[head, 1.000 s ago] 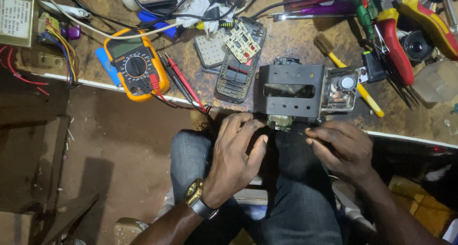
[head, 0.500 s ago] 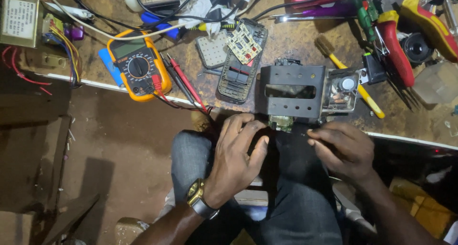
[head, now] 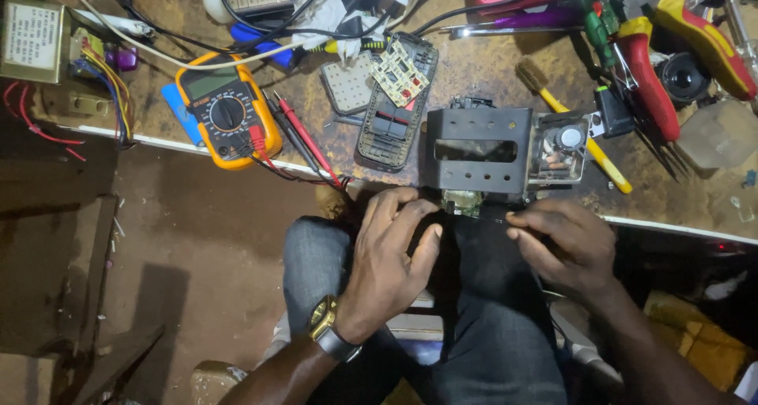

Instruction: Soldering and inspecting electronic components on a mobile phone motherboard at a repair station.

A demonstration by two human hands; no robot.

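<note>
we've got the grey metal bracket point(head: 476, 151) sitting right at the near edge of the desk point(head: 489, 65), a boxy folded-steel housing with a long slot and rows of small holes in its face, a small motor-like part point(head: 562, 146) bolted to its right end and a bit of greenish board point(head: 462, 202) poking out underneath. our left hand point(head: 391, 267) is curled loosely, fingers bent against the bracket's lower edge, can't tell if it grips anything. our right hand point(head: 564, 243) is pinched shut on a thin dark tool point(head: 493, 218) aimed at that board. a yellow multimeter point(head: 227, 117) sits toward the desk's left edge, an opened phone shell point(head: 392, 125) just left of the bracket.
</note>
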